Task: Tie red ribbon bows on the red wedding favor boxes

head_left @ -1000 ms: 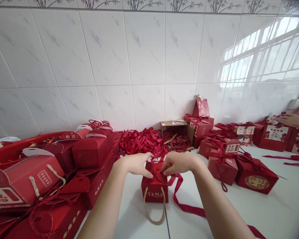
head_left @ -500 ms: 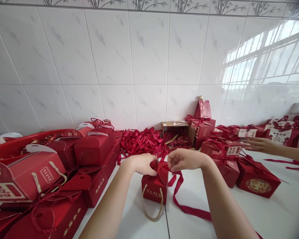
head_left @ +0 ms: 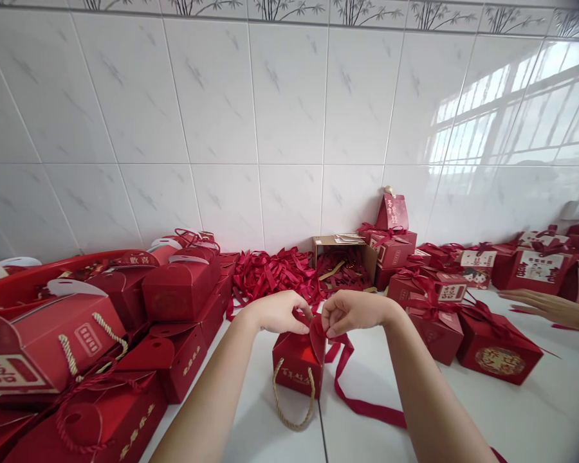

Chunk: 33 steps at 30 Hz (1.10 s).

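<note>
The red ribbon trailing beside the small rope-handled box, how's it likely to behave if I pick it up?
The ribbon would likely hang floppy, since it lies in loose bends on the table. It's probably light, being a thin, narrow strip. Rolling seems unlikely, given its flat shape.

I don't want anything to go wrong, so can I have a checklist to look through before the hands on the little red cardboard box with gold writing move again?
1. Small red cardboard box with gold writing standing on the white tabletop: ok.
2. Bare left hand and bare right hand both at the box's top: ok.
3. Red top flaps fully shut: cannot tell, fingers cover part of them.
4. Beige twisted-rope handle hanging in front, away from the fingers: ok.
5. Long dark-red fabric ribbon in full view: not ok, the right forearm hides part.
6. Co-worker's bare hand well apart from the box: ok.
</note>
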Each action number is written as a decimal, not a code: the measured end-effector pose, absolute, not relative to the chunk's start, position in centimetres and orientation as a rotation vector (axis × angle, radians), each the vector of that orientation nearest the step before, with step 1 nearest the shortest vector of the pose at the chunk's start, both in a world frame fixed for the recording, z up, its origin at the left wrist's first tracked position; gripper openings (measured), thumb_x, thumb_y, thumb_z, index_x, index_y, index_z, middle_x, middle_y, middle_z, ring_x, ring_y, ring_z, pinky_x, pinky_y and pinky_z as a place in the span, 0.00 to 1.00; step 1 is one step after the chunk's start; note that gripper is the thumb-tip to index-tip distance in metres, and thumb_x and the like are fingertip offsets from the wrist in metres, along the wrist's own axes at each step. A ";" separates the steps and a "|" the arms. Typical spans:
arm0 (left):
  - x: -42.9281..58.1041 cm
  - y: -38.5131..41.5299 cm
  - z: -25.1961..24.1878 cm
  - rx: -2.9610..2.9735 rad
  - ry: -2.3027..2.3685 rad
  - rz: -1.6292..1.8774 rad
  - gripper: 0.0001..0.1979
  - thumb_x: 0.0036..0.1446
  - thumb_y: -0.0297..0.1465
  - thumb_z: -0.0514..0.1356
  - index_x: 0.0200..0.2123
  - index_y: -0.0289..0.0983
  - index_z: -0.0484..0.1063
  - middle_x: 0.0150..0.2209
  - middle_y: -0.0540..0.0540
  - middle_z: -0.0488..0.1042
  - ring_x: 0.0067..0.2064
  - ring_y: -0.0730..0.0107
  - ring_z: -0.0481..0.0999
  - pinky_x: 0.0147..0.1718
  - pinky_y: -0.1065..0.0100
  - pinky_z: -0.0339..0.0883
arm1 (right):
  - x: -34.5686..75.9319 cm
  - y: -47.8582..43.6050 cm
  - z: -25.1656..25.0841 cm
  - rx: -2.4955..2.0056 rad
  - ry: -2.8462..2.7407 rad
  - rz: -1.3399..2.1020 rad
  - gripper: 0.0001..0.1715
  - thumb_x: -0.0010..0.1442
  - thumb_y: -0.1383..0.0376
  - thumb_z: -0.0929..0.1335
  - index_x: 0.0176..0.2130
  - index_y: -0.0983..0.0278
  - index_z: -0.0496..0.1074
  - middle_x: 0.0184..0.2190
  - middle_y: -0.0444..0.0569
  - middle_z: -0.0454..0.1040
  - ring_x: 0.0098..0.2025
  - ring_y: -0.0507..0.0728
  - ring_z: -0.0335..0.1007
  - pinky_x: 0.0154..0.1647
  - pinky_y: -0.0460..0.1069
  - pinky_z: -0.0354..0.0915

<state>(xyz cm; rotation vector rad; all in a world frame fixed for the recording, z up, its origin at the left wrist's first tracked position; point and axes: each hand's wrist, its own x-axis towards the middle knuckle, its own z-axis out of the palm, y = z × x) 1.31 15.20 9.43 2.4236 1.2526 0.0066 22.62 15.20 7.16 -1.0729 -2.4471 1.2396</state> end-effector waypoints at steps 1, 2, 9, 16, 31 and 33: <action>1.4 15.2 9.4 2.412 1.251 0.017 0.18 0.47 0.37 0.60 0.42 0.40 0.76 0.42 0.47 0.77 0.40 0.61 0.74 0.32 0.69 0.64 | 22.6 15.3 7.1 -1.068 -2.446 1.250 0.08 0.51 0.65 0.71 0.33 0.66 0.72 0.27 0.45 0.77 0.32 0.53 0.74 0.34 0.46 0.66; 1.4 15.2 9.4 2.400 1.252 0.024 0.17 0.47 0.37 0.60 0.41 0.39 0.77 0.40 0.47 0.78 0.39 0.61 0.74 0.30 0.69 0.63 | 22.6 15.3 7.1 -1.059 -2.441 1.270 0.08 0.51 0.65 0.71 0.33 0.66 0.72 0.27 0.45 0.77 0.31 0.53 0.74 0.34 0.46 0.66; 1.5 15.8 8.7 2.340 1.278 0.068 0.17 0.44 0.33 0.60 0.40 0.38 0.78 0.38 0.46 0.78 0.35 0.63 0.73 0.27 0.70 0.60 | 22.6 15.4 7.1 -1.090 -2.412 1.322 0.13 0.46 0.61 0.74 0.32 0.66 0.74 0.24 0.45 0.76 0.32 0.54 0.74 0.33 0.45 0.65; 1.5 16.1 8.4 2.306 1.219 0.094 0.12 0.44 0.34 0.59 0.33 0.37 0.78 0.33 0.47 0.77 0.34 0.64 0.72 0.30 0.69 0.61 | 22.5 15.5 6.9 -0.998 -2.390 1.388 0.14 0.47 0.60 0.74 0.32 0.66 0.74 0.23 0.44 0.75 0.29 0.52 0.73 0.34 0.45 0.64; 1.0 14.7 10.0 2.194 1.195 0.410 0.07 0.57 0.34 0.50 0.34 0.40 0.66 0.33 0.50 0.71 0.33 0.71 0.68 0.31 0.71 0.63 | 21.0 16.4 6.1 -1.073 -2.275 0.786 0.13 0.52 0.56 0.71 0.30 0.65 0.73 0.30 0.45 0.71 0.33 0.53 0.64 0.33 0.46 0.60; 0.8 14.4 10.4 2.182 1.192 0.465 0.08 0.58 0.36 0.48 0.35 0.41 0.64 0.33 0.51 0.70 0.33 0.71 0.68 0.30 0.72 0.62 | 20.7 16.4 6.1 -1.027 -2.253 0.798 0.12 0.54 0.57 0.69 0.29 0.65 0.72 0.29 0.45 0.70 0.32 0.52 0.64 0.32 0.46 0.59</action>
